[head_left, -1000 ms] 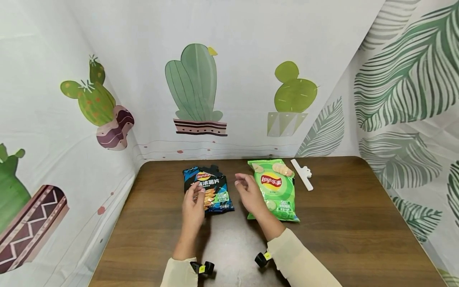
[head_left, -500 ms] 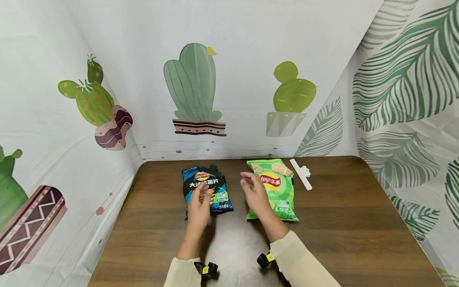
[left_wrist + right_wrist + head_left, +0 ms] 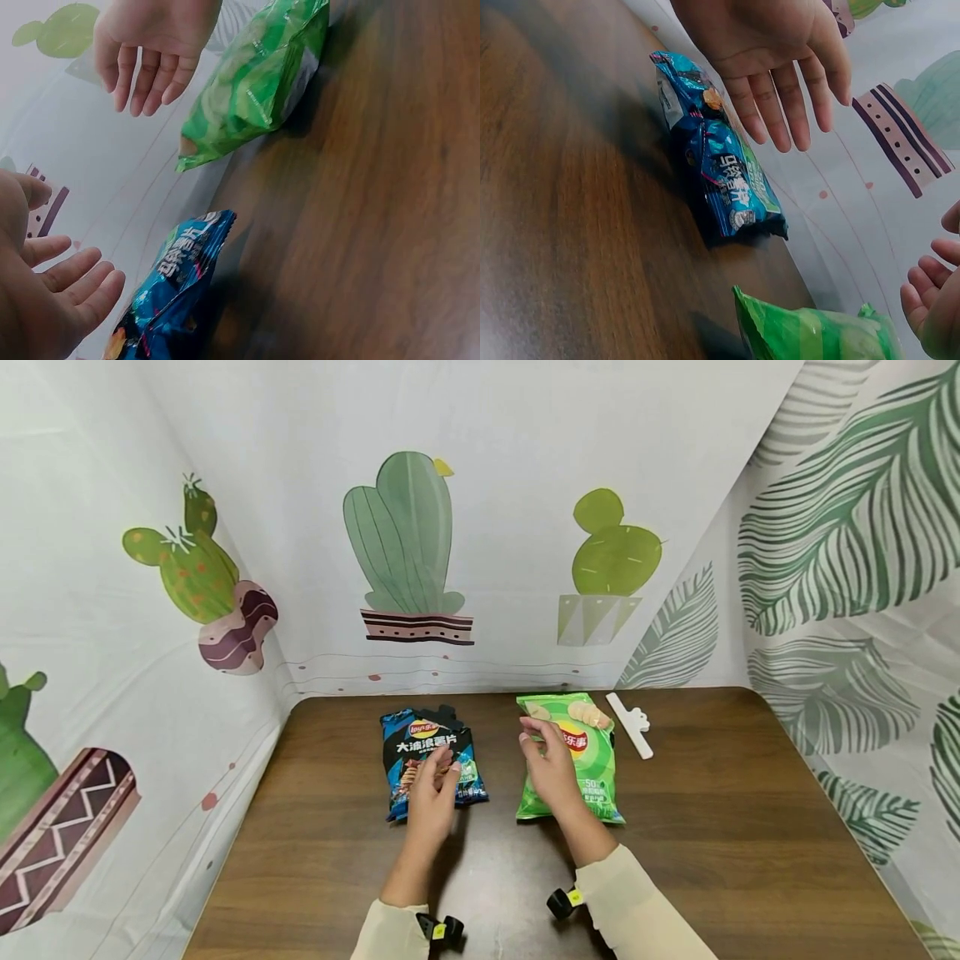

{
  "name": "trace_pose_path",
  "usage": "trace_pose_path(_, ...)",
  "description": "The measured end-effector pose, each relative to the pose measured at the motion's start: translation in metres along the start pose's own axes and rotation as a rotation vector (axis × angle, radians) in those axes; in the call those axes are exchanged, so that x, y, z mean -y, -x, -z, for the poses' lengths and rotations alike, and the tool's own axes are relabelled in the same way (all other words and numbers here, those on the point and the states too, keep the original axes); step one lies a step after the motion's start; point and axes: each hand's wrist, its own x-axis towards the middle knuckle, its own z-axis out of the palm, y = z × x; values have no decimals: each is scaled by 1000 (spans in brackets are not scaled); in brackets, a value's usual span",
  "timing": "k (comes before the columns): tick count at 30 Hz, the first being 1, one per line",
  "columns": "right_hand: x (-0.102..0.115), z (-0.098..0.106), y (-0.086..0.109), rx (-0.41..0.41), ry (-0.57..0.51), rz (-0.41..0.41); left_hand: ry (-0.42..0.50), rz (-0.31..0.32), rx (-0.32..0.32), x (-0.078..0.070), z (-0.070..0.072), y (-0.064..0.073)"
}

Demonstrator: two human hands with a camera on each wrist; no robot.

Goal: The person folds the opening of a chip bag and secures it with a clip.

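A blue and black Lay's chip bag (image 3: 405, 747) lies on the table, with a black bag clip (image 3: 442, 717) across its top edge. To its right lies a green Lay's chip bag (image 3: 596, 764). My left hand (image 3: 431, 806) hovers over the lower part of the blue bag, fingers relaxed and holding nothing. Over the left side of the green bag is my right hand (image 3: 557, 777), also loose. In the left wrist view, the fingers of the left hand (image 3: 56, 292) are spread apart above the blue bag (image 3: 176, 277). A white bag clip (image 3: 632, 725) sits right of the green bag.
The brown wooden table (image 3: 712, 852) has its back edge just behind the bags. Behind it hangs a white curtain (image 3: 517, 527) printed with cacti and leaves. A small black camera (image 3: 442, 930) is strapped at each wrist.
Both hands have drifted to the right, the left one also slightly toward the person, uncovering more of the blue bag's print. The bags and clips stay in place.
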Motion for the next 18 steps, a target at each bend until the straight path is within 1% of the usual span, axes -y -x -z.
trace_pose_path(7, -5, 7, 0, -7, -20, -17, -9, 20, 35, 0, -7, 5)
trace_pose_path(9, -6, 9, -1, -24, -18, -9, -7, 17, 44, 1, -9, 5)
trace_pose_path(14, -12, 14, -4, -92, -8, 36, -1, 7, 68, 2, -13, 6)
trace_pose_path(18, -17, 18, -5, -124, 0, 32, 5, -5, 88, 3, -17, 7)
